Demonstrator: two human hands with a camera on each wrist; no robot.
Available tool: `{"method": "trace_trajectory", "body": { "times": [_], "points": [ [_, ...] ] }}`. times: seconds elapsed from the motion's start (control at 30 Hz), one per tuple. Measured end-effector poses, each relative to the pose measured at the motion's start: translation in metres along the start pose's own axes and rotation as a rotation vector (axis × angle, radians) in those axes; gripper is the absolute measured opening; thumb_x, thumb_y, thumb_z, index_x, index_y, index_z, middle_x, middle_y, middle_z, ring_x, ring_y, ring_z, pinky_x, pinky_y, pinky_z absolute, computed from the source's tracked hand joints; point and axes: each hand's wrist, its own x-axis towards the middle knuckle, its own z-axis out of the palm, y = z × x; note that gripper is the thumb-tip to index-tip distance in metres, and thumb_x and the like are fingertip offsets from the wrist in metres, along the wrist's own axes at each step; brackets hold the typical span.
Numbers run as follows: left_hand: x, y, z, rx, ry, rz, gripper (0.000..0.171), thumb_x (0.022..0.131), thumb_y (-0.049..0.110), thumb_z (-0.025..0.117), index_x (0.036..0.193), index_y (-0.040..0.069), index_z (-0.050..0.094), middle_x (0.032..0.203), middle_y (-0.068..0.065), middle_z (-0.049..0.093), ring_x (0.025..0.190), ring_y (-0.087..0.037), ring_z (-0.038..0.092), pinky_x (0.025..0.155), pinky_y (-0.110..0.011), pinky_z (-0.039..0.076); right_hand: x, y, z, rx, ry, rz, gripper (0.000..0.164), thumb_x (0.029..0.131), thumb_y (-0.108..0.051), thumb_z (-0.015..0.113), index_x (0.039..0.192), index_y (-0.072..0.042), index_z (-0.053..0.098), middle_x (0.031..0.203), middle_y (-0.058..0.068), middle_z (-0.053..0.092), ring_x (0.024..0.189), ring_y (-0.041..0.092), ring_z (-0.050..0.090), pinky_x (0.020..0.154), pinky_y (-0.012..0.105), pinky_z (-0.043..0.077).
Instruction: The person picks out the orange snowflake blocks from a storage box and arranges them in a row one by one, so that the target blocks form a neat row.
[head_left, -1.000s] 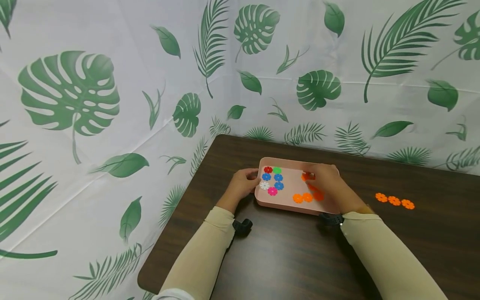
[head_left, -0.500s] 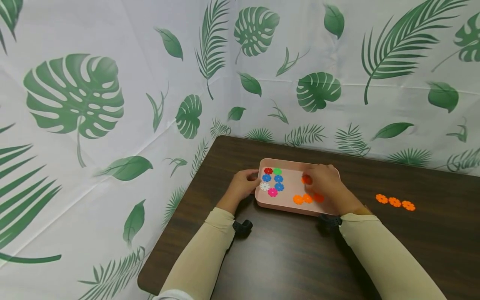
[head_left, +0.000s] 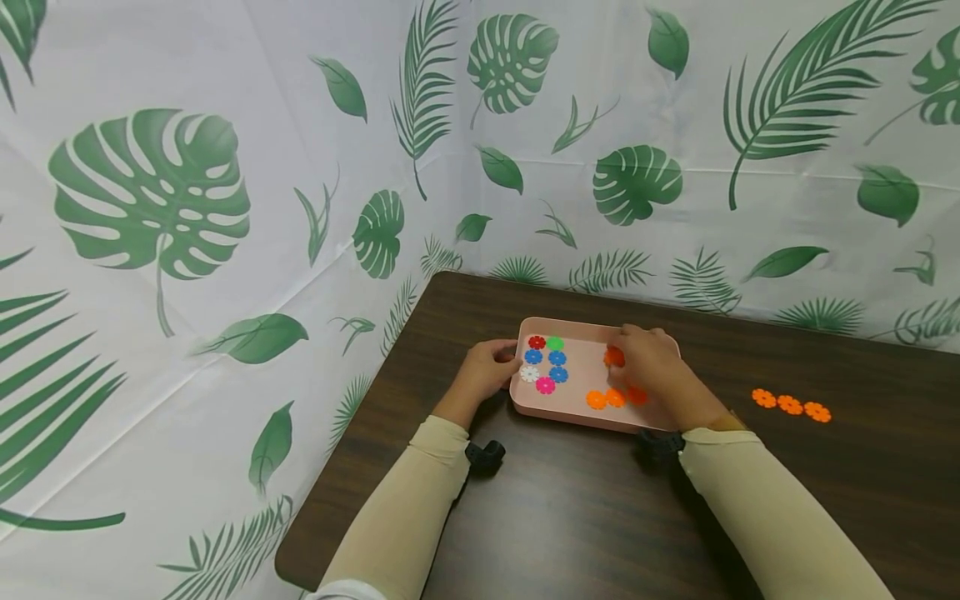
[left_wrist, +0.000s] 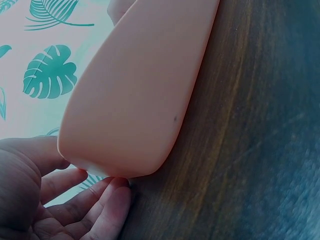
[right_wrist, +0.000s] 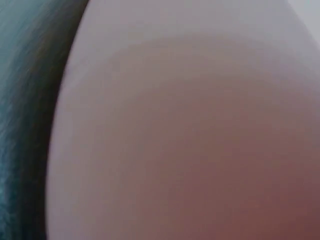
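Note:
A shallow pink tray [head_left: 573, 417] sits on the dark wooden table. My left hand [head_left: 486, 367] grips its left end, thumb at the rim; in the left wrist view the fingers [left_wrist: 112, 205] touch the outside of that end wall. Over the tray's right part, my right hand [head_left: 648, 362] pinches an orange flower-shaped disc [head_left: 613, 357] with its fingertips, which are partly hidden. More orange discs [head_left: 596, 400] lie in a row at the tray's near side, one partly under the hand. The right wrist view shows only the blurred pink tray wall [right_wrist: 150, 150].
At the tray's left end lie red [head_left: 536, 342], green [head_left: 555, 343], white [head_left: 529, 373], pink [head_left: 545, 385] and several blue discs [head_left: 557, 357]. Three orange discs [head_left: 790, 405] lie in a row on the table to the right. Leaf-printed cloth [head_left: 540, 175] hangs behind the table.
My right hand has shifted slightly within the tray, its fingertips drawing together at the upper orange disc. The left hand keeps its hold on the tray's end.

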Motion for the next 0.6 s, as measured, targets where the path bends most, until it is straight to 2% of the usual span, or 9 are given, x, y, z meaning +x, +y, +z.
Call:
{"method": "trace_trajectory", "body": {
  "times": [0.1,0.17,0.37,0.47,0.6],
  "points": [
    [-0.001,0.001,0.000,-0.002,0.001,0.004,0.045,0.098,0.022,0.073,0.142,0.015,0.065,0.118,-0.013,0.071,0.094,-0.022,0.071,0.080,-0.038,0.064,-0.002,0.001,-0.004,0.021,0.028,-0.008,0.040,0.084,-0.030,0.083,0.114,-0.005,0.075,0.105,0.012,0.062,0.087,0.031,0.057,0.081,0.049,0.052],
    [-0.001,0.001,0.001,-0.004,0.001,0.006,0.045,0.098,0.021,0.073,0.142,0.015,0.065,0.118,-0.013,0.071,0.094,-0.022,0.071,0.081,-0.038,0.064,-0.003,0.003,-0.006,0.041,0.054,-0.032,0.040,0.086,-0.028,0.082,0.115,-0.002,0.074,0.105,0.013,0.062,0.085,0.031,0.057,0.079,0.049,0.052],
    [-0.001,0.000,0.001,-0.011,0.003,0.002,0.045,0.098,0.021,0.073,0.142,0.015,0.065,0.118,-0.013,0.071,0.094,-0.022,0.071,0.080,-0.038,0.064,-0.008,0.014,-0.010,0.103,0.113,-0.117,0.035,0.086,-0.020,0.081,0.109,0.004,0.073,0.097,0.014,0.064,0.083,0.028,0.059,0.086,0.054,0.047],
    [-0.001,-0.001,0.001,-0.014,0.003,-0.002,0.045,0.098,0.021,0.073,0.142,0.015,0.065,0.118,-0.013,0.071,0.095,-0.022,0.071,0.080,-0.038,0.064,-0.012,0.018,-0.013,0.126,0.101,-0.101,0.033,0.086,-0.018,0.081,0.110,0.003,0.072,0.095,0.012,0.065,0.083,0.028,0.058,0.083,0.050,0.050],
    [0.000,-0.001,0.002,-0.019,0.007,-0.003,0.045,0.098,0.020,0.073,0.142,0.014,0.065,0.117,-0.013,0.071,0.094,-0.023,0.071,0.079,-0.038,0.064,-0.020,0.024,-0.018,0.190,0.059,-0.049,0.036,0.088,-0.016,0.079,0.118,0.002,0.071,0.096,0.011,0.064,0.085,0.028,0.057,0.078,0.045,0.054]
  ]
}}
